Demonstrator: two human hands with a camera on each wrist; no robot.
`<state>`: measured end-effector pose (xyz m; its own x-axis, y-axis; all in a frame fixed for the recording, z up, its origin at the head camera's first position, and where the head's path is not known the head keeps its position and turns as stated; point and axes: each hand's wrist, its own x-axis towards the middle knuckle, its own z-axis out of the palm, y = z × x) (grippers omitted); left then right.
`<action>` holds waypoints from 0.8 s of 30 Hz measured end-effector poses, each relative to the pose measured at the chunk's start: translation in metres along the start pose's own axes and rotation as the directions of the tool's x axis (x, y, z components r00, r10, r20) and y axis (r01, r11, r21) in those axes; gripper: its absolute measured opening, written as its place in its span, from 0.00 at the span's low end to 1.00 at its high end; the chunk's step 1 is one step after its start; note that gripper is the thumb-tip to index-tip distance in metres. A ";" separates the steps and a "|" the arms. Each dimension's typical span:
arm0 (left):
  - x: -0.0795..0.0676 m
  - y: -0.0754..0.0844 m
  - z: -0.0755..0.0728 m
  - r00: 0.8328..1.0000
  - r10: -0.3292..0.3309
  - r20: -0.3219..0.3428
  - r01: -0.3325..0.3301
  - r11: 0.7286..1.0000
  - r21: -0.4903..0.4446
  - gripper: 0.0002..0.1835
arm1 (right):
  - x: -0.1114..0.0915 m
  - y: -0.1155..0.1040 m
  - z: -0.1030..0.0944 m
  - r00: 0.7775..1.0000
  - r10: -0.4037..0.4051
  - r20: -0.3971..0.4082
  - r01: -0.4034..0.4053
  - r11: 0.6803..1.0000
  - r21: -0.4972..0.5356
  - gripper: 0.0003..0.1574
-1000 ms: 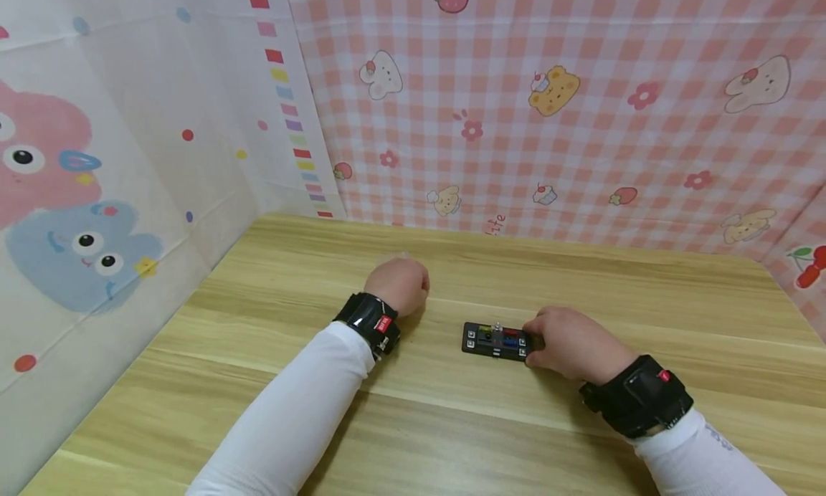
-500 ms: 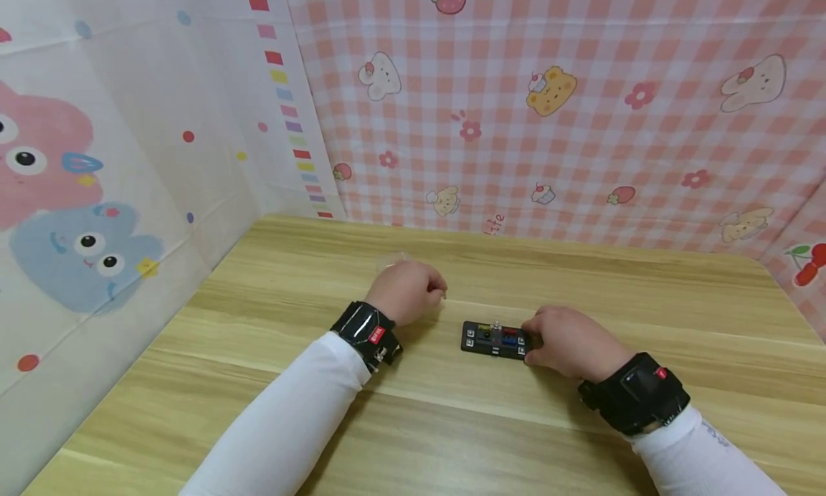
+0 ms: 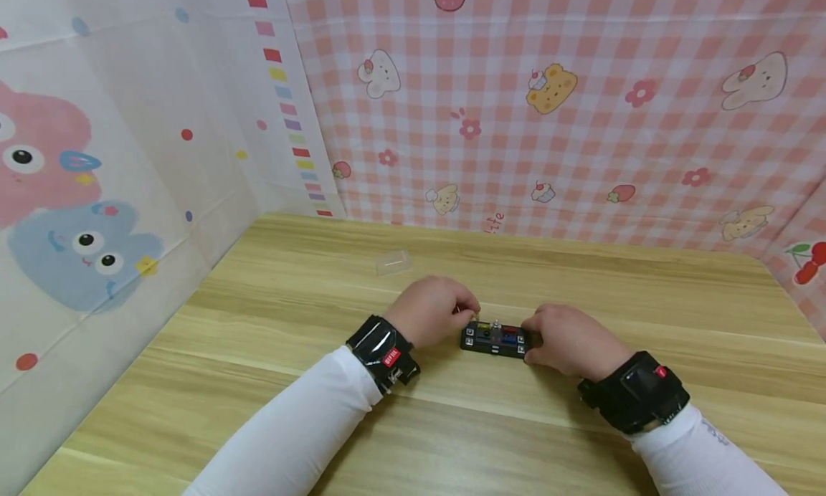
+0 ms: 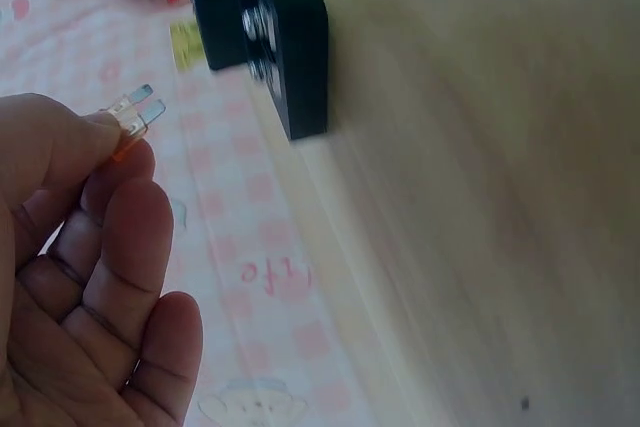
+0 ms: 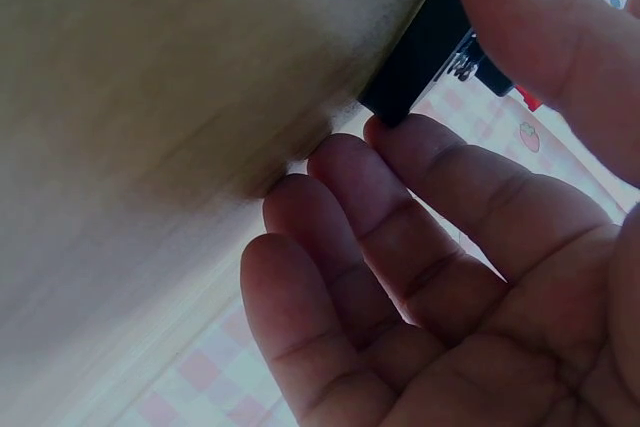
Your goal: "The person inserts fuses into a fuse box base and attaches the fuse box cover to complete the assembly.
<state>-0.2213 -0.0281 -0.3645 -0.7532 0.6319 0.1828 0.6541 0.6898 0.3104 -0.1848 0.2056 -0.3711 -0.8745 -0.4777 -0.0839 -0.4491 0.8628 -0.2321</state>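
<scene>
A black fuse block [image 3: 495, 350] lies flat on the table, with yellow, red and blue blade fuses set in it and metal screws at its ends. My right hand [image 3: 571, 340] holds its right end between thumb and index finger; the right wrist view shows that end of the block [image 5: 425, 47]. My left hand [image 3: 431, 311] is at the block's far left corner. In the left wrist view its thumb and index finger pinch a small clear orange blade fuse [image 4: 130, 122], two metal prongs pointing toward the block [image 4: 300, 57]. The fuse is apart from the block there.
A clear plastic cover [image 3: 393, 262] lies on the wooden table [image 3: 439, 439] behind my left hand. A pink checked cloth [image 3: 516, 152] hangs along the table's back edge, and a white printed cloth [image 3: 213, 123] hangs on the left.
My left hand has moved right and nearer, to the block's left end, uncovering the clear plastic cover behind it. The right hand and the block have stayed nearly still.
</scene>
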 end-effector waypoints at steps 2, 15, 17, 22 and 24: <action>0.000 0.003 0.002 1.000 0.018 0.015 -0.018 1.000 0.003 0.06 | 0.000 0.000 0.000 1.000 -0.006 -0.001 0.006 1.000 0.000 0.19; -0.002 0.017 0.008 0.999 0.036 0.033 -0.038 0.998 0.042 0.06 | 0.001 0.002 0.001 1.000 -0.006 0.002 0.006 1.000 -0.002 0.18; -0.002 0.017 0.009 0.999 0.037 0.032 -0.038 0.999 0.039 0.06 | 0.001 0.002 0.001 1.000 -0.009 0.001 0.009 1.000 -0.007 0.18; -0.002 0.018 0.010 0.998 0.043 0.045 -0.044 0.998 0.039 0.06 | 0.001 0.002 0.001 1.000 -0.012 -0.003 0.012 1.000 -0.005 0.18; -0.002 0.018 0.011 0.998 0.041 0.057 -0.043 0.998 0.043 0.06 | 0.000 0.002 0.000 1.000 -0.011 -0.002 0.011 1.000 0.002 0.18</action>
<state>-0.2068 -0.0130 -0.3691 -0.7206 0.6787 0.1420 0.6886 0.6763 0.2618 -0.1860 0.2067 -0.3717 -0.8699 -0.4868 -0.0790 -0.4583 0.8571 -0.2353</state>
